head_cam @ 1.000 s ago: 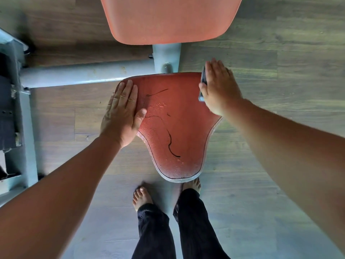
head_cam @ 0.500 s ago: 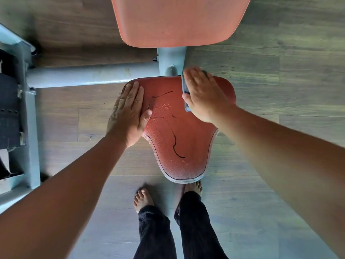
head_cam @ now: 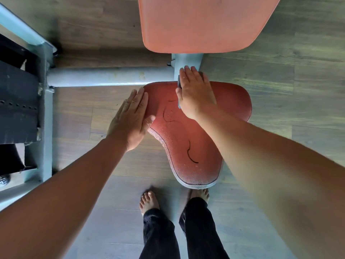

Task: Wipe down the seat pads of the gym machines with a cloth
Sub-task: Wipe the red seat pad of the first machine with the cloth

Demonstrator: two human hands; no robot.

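Note:
A worn red seat pad (head_cam: pixel 231 101) with dark cracks sits in the middle of the head view. My right hand (head_cam: pixel 196 94) lies flat with straight fingers on the pad's far edge, pressing a grey cloth (head_cam: pixel 178 85) whose edge shows along the hand's left side. My left hand (head_cam: pixel 130 120) rests flat against the pad's left edge, fingers straight, thumb on the red surface. An orange back pad (head_cam: pixel 201 23) stands beyond the seat.
A grey steel tube (head_cam: pixel 104 76) runs left from the seat post (head_cam: pixel 186 60) to the machine frame (head_cam: pixel 45 101) and a dark weight stack (head_cam: pixel 16 101). My bare feet (head_cam: pixel 149 200) stand on the wood floor under the seat's front tip.
My right hand has slid with the cloth leftward along the pad's far edge, from the right corner to near the seat post. My left hand has stayed at the left edge.

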